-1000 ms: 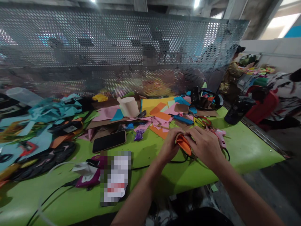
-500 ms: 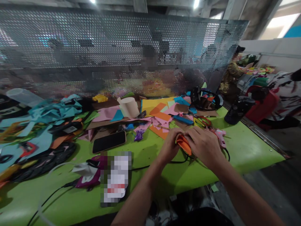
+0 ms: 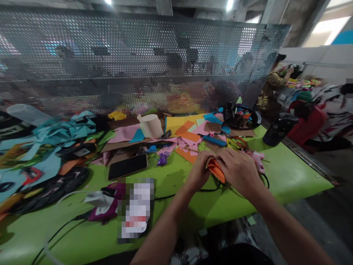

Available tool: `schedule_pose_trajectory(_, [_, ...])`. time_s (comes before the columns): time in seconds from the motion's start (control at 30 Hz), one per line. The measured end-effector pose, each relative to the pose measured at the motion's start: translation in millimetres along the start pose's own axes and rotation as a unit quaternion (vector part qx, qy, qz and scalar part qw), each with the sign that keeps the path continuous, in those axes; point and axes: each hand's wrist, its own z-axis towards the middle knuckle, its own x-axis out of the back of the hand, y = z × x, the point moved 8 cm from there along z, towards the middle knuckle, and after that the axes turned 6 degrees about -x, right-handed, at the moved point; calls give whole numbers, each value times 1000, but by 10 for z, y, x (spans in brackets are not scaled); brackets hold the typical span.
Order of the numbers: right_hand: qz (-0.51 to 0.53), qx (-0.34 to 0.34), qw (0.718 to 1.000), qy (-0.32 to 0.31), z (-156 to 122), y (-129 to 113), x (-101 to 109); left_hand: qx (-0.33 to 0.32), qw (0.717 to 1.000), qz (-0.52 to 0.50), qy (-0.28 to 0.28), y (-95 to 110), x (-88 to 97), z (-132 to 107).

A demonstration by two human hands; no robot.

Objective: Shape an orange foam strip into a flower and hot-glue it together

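Note:
Between my two hands is a piece of orange paper, curved and folded, its far side hidden by my fingers. My left hand is closed on its left edge. From the right, my right hand grips the same paper with bent fingers. Just beyond my right hand lies a pink glue gun, and scissors with red and yellow handles rest behind it. A black cable runs over the green table below the paper.
A black phone, a purple power strip and a roll of white paper lie to the left. Coloured paper scraps cover the back. A dark tumbler stands right. Behind rises a perforated metal screen; a person sits beyond.
My hands and the orange paper look almost the same as before. In the background, the person at the right has raised a hand.

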Motion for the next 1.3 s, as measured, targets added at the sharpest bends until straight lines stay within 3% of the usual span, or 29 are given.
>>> schedule_pose_trajectory(0.63, [20,-18,1000,16,-6,52,27,-28,999,16,-19,36,-21,2])
schedule_pose_trajectory(0.9, [46,-47,998,-2,0,121,-48,-10,1000,15,-20,-6,-23,-5])
schedule_pose_trajectory(1.1, [184,-90,977,-55,21,227,-116,58,994,-88,27,-179,-27,-85])
schedule_pose_trajectory(1.3, [268,-115,956,-28,43,307,-40,103,976,-184,62,-209,-5,-72])
